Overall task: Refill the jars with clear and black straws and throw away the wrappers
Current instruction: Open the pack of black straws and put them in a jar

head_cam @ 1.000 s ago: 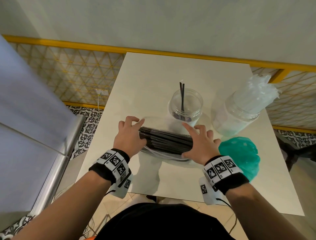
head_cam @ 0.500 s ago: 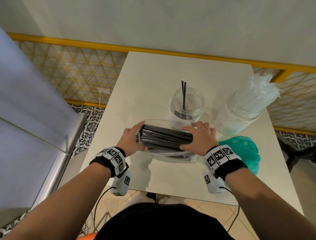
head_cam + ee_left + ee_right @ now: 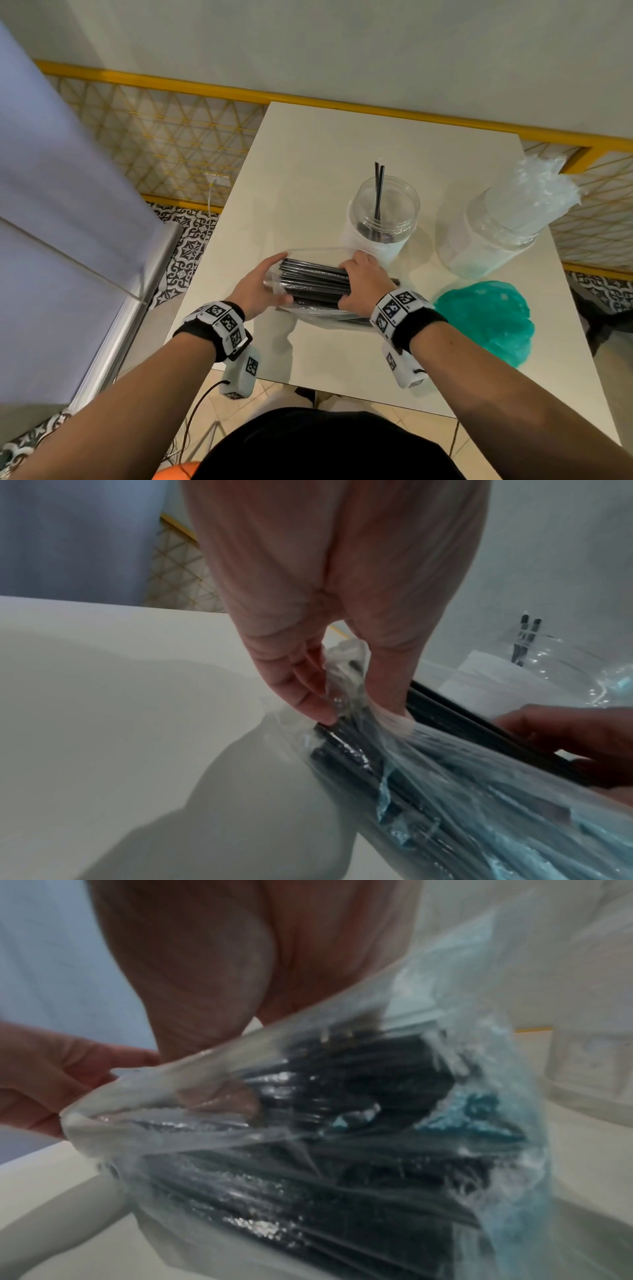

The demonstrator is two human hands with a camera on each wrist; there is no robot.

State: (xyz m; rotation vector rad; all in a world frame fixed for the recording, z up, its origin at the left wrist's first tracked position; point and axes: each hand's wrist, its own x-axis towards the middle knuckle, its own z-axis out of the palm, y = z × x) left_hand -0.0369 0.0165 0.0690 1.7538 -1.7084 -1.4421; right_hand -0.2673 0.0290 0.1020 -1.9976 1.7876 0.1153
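A bundle of black straws [image 3: 313, 282] lies sideways in a clear plastic wrapper [image 3: 274, 277], held just above the near middle of the white table [image 3: 342, 144]; the straws are thin, glossy and packed tight, and the film around them is crinkled and shiny. The left hand [image 3: 255, 291] pinches the wrapper's bunched left end, fingertips [image 3: 318, 710] and thumb closed on the loose film, as the left wrist view shows. The right hand [image 3: 364, 284] is clamped over the bundle's right part, fingers curled over the top and thumb underneath. Just behind the bundle stands a clear jar [image 3: 382, 219] with only a couple of black straws upright in it. To its right a second jar [image 3: 486, 240] is crammed with clear straws [image 3: 527, 195] that lean out toward the right. A crumpled green plastic bag [image 3: 486, 318] lies on the table near the right wrist, close to the table's right edge. The far half of the table, behind the jars, is bare up to the wall and its yellow rail [image 3: 205, 89]; the table's left edge borders patterned floor tiles [image 3: 191, 246].
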